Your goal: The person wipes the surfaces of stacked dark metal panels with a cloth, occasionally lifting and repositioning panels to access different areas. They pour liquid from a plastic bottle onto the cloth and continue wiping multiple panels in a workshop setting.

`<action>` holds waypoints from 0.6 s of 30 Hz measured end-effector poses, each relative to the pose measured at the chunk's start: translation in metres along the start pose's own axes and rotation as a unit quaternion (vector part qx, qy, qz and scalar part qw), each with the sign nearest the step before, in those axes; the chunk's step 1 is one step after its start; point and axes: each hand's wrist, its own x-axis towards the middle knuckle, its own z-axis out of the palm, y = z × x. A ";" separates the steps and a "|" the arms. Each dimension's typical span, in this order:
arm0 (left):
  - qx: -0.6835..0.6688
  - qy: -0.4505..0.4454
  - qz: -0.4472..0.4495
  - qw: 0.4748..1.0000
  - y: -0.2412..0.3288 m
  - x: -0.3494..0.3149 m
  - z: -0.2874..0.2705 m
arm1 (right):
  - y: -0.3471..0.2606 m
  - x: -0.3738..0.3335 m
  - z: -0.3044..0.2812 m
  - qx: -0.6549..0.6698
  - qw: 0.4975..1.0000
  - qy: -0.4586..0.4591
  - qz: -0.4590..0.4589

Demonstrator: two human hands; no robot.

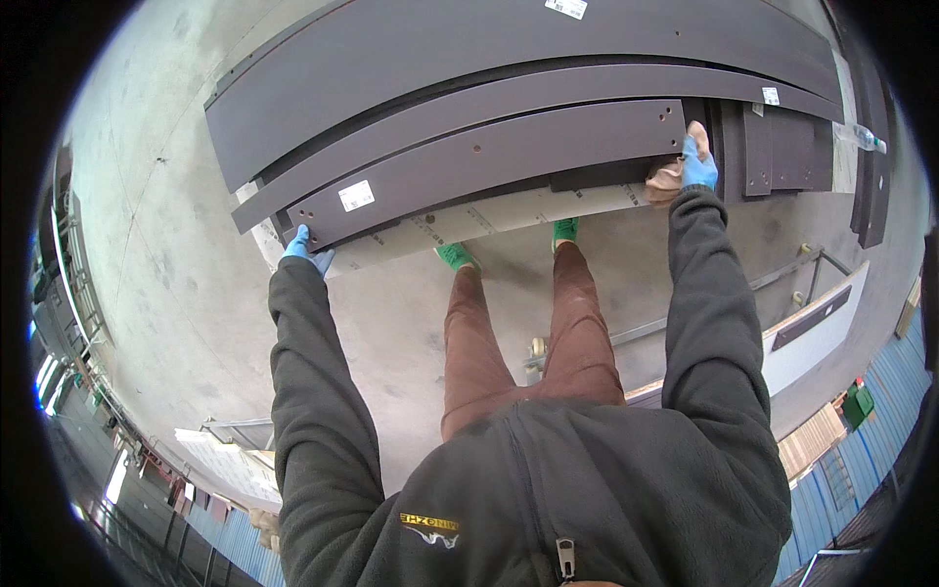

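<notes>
A long dark grey-brown board, with drilled holes and a white label near its left end, lies across the front of a stack. My left hand, in a blue glove, is closed on the board's left end, its fingertips over the near corner. At the opposite end my right hand, also blue-gloved, is closed around a crumpled tan cloth. The cloth bunches out on both sides of the glove beside the board's right edge. Whether the right fingers also grip the board cannot be made out.
Beyond lie a narrow dark strip and a wide dark panel. Shorter dark pieces and a clear plastic bottle are at the right. A wheeled trolley frame stands behind my legs, with a pale board on it.
</notes>
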 end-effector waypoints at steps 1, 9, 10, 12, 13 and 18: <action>0.048 0.035 0.014 0.998 0.000 -0.001 0.000 | -0.004 0.006 0.006 0.012 0.998 -0.043 -0.033; 0.157 0.077 0.071 0.982 0.003 -0.018 0.015 | -0.027 0.005 -0.026 0.044 0.970 -0.237 0.011; 0.166 0.065 0.080 0.981 0.001 -0.027 0.012 | -0.028 0.000 -0.039 0.097 0.956 -0.268 -0.066; 0.127 -0.009 0.084 0.988 0.000 -0.050 0.000 | -0.028 -0.014 -0.067 0.129 0.961 -0.232 0.080; 0.106 -0.048 0.084 0.990 -0.003 -0.063 -0.006 | -0.029 -0.018 -0.079 0.138 0.961 -0.220 0.096; -0.090 -0.095 0.063 0.989 0.007 -0.108 -0.041 | -0.053 -0.026 -0.121 0.083 0.952 -0.293 -0.009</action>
